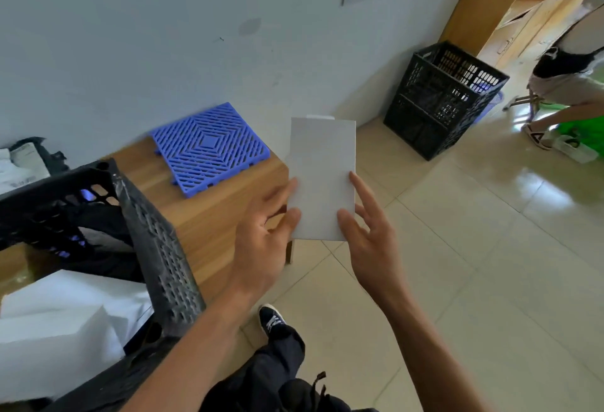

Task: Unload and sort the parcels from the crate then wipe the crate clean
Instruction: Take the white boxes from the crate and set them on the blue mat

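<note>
A: What can't be made out?

B: At nine o'clock, the near black crate runs off the left and bottom edges; white parcels inside are partly hidden by its wall. At two o'clock, another person is cut off by the right edge.

A: And the white parcel held at centre?

B: Its lower corners sit behind the left hand and the right hand. Its face shows no readable label.

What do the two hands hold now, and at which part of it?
Both hold one flat white parcel by its lower end: the left hand at the lower left edge, the right hand at the lower right edge.
</note>
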A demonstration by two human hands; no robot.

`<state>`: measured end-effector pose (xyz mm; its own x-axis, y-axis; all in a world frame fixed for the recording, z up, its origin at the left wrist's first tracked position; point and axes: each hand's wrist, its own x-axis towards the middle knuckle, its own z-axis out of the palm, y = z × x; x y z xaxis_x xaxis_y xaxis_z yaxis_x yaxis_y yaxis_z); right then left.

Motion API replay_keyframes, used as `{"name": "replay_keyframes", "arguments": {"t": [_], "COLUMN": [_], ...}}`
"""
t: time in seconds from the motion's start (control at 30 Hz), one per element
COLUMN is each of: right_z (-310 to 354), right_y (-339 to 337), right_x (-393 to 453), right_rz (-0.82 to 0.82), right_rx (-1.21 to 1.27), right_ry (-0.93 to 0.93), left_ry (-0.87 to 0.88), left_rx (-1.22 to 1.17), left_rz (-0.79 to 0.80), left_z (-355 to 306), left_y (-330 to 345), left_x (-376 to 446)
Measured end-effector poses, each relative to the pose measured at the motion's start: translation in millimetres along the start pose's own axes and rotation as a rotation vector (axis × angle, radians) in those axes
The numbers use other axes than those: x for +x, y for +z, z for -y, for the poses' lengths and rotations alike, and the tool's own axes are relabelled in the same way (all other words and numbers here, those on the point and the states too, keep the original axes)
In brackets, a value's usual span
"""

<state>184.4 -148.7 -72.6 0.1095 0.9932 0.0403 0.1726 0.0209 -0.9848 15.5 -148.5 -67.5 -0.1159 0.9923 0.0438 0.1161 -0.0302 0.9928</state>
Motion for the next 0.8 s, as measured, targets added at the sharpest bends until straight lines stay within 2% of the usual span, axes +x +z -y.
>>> {"name": "replay_keyframes", "arguments": {"t": [0.3, 0.47, 0.6, 0.8], "right_z": [-10, -12, -20, -54], "right_y": [16, 32, 55, 102], "right_x": [121, 165, 203, 252], "right_rz": [0.030, 0.081, 0.186, 0.402], "right_rx": [-0.123, -0.169, -0.230, -0.321], "right_ry": [0.050, 0.085, 0.107, 0.161], "left_ry": [-0.063, -0.100, -0.144, -0.299], "left_rx": [0.006, 0.037, 0.070, 0.107], "left_rz": [0.003, -0.018, -0.072, -0.222], "left_z": [25, 32, 49, 92], "left_y": [15, 10, -4, -24], "left_x": [120, 158, 182, 210]}}
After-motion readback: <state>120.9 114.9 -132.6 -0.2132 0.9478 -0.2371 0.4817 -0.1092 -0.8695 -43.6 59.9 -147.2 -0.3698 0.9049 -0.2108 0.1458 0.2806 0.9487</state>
